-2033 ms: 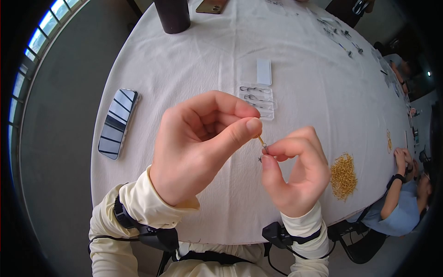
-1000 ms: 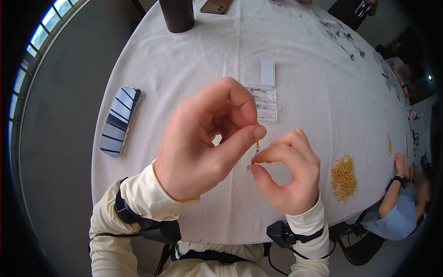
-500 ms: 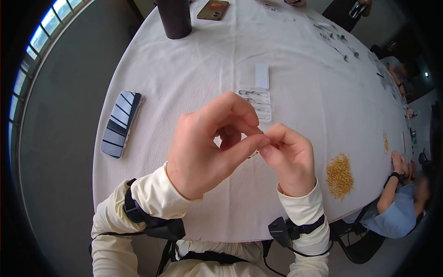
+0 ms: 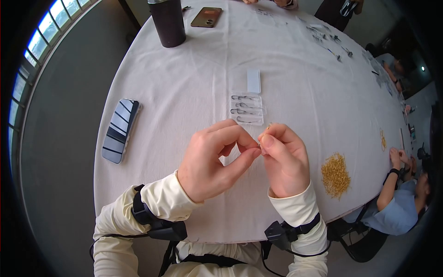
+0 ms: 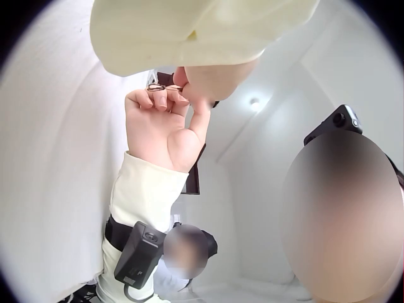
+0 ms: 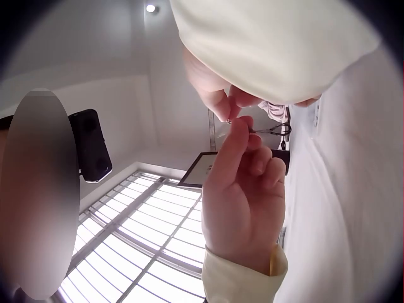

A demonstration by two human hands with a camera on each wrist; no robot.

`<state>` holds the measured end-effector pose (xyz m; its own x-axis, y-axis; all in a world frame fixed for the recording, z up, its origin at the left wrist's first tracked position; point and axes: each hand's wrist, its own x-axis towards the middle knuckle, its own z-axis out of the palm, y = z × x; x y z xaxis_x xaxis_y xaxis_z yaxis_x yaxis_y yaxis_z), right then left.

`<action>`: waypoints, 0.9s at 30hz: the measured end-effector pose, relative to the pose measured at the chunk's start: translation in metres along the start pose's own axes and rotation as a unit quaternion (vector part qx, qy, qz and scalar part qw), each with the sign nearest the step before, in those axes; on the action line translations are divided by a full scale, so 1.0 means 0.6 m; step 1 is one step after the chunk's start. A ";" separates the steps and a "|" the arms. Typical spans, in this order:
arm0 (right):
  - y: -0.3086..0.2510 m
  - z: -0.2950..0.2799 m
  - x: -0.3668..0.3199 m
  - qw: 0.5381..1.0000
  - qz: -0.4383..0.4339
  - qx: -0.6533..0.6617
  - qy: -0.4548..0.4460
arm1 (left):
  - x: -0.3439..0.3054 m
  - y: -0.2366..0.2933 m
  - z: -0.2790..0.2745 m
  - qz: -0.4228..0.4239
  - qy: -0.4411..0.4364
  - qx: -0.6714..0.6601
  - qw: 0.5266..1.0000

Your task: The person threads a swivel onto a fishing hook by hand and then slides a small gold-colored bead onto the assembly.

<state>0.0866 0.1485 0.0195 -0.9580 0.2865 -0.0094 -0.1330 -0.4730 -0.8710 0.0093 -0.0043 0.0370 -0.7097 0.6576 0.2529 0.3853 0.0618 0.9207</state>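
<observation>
left hand (image 4: 206,162) and right hand (image 4: 284,162) pinch what looks like a small hook (image 5: 161,88)

Phone (image 4: 119,130) left of left hand (image 4: 212,159) — heap (image 4: 335,175) far right.

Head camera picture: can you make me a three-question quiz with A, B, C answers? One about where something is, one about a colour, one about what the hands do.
1. Where does the phone lie?
A) on the white cloth, left of the hands
B) on a chair
C) in a lap

2. What colour is the heap of tiny parts?
A) blue
B) gold
C) red

3. What are the left hand and right hand doing?
A) lying flat
B) waving
C) pinching one small metal piece

1 A: it lies flat on the cloth, left of them.
2 B: the heap shines gold.
3 C: both hands' fingertips meet on the piece.
</observation>
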 end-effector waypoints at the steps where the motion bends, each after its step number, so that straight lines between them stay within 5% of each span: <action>1: 0.002 0.000 -0.001 1.000 0.000 0.000 0.001 | -0.001 0.000 0.001 -0.009 0.002 -0.008 1.000; 12: 0.035 0.021 -0.011 0.995 0.008 0.093 0.031 | -0.009 -0.013 0.010 -0.045 0.010 -0.051 0.998; 22: 0.029 0.009 -0.010 0.993 0.050 0.072 0.075 | -0.010 -0.016 0.012 -0.095 -0.021 -0.083 0.992; 27: 0.009 0.012 -0.012 0.995 0.001 0.013 0.097 | -0.009 -0.009 0.010 -0.078 -0.030 -0.043 0.996</action>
<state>0.0910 0.1380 0.0187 -0.8913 0.4401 -0.1088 -0.1391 -0.4940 -0.8583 0.0147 -0.0037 0.0287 -0.7190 0.6893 0.0882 0.2193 0.1046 0.9700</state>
